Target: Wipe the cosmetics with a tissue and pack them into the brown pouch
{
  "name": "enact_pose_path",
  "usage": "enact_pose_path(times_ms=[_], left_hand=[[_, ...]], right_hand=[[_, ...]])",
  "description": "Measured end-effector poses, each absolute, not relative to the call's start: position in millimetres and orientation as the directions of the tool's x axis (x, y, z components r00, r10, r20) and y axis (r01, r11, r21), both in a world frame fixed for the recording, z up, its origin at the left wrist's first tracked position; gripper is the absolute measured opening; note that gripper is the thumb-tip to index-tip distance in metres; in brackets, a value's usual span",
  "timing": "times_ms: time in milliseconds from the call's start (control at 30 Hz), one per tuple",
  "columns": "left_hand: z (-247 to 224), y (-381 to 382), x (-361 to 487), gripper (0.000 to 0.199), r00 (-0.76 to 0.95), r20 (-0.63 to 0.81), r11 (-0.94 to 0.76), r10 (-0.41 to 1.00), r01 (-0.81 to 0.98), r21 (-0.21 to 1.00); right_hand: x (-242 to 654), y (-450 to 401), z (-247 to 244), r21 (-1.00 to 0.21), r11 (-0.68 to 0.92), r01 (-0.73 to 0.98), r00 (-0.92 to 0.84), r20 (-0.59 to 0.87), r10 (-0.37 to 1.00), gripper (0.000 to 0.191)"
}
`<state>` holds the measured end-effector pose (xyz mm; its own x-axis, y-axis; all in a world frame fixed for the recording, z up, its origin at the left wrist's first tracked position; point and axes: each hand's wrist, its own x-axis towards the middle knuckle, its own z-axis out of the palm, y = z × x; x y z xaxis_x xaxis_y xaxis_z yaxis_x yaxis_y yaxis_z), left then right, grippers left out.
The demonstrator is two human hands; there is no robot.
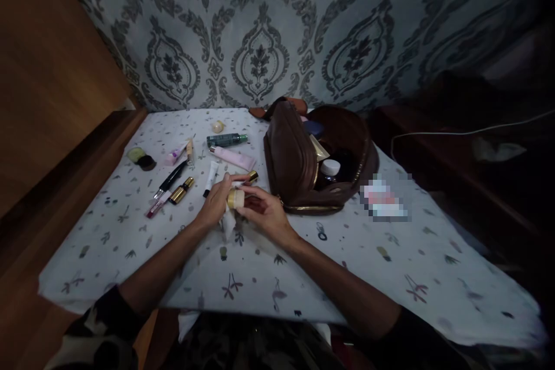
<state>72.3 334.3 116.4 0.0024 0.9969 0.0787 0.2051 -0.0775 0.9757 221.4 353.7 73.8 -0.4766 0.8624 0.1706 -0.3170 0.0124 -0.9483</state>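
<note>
Patterned left sleeve (102, 326), nearest my camera, between seven and eight o'clock of the small jar (236, 199). Left to right: brush (146, 161), ten o'clock; left hand (215, 203) against the jar, its grip hidden from me; green bottle (225, 140), twelve; right hand (269, 215) pinching the jar, four; brown bag (289, 147), barring two. I find bare cloth (255, 277) at six, between forearms (347, 289), to the near edge (260, 312).

Around one round yellow-and-cream jar (236, 199) lie one brown leather bag (289, 150) at two o'clock, one green bottle (225, 140) at twelve, and three tubes (236, 158), pink, white and lilac, from ten to twelve.
</note>
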Motion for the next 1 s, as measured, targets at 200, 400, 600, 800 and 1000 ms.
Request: enact_pose_path(times_ms=[200,400,600,800,1000], left_hand=[[110.2,331.3,79.3,0.064,-0.002,0.087,-0.086,0.996,0.150,0.985],[99.7,331.4,82.5,0.049,0.060,0.135,-0.143,0.989,0.162,0.976],[105.7,326.0,81.9,0.044,0.076,0.144,-0.159,0.987,0.276,0.948],[111.7,323.7,76.9,0.049,0.035,0.213,-0.205,0.976,0.453,0.868],[114.4,326.4,69.8,0.054,0.057,0.265,-0.259,0.963,0.484,0.836]], right_hand=[[219.1,351.8,74.3,-0.940,0.007,-0.342,-0.390,0.149,0.909,0.046],[224.2,349.7,79.0,-0.947,0.317,-0.044,-0.233,0.318,0.919,0.036],[226.2,348.9,82.9,-0.926,0.375,0.049,-0.272,0.349,0.897,0.031],[225.2,345.6,84.5,-0.962,0.264,-0.063,-0.368,0.268,0.890,0.030],[225.8,348.3,83.9,-0.967,0.218,-0.134,-0.402,0.254,0.880,0.031]])
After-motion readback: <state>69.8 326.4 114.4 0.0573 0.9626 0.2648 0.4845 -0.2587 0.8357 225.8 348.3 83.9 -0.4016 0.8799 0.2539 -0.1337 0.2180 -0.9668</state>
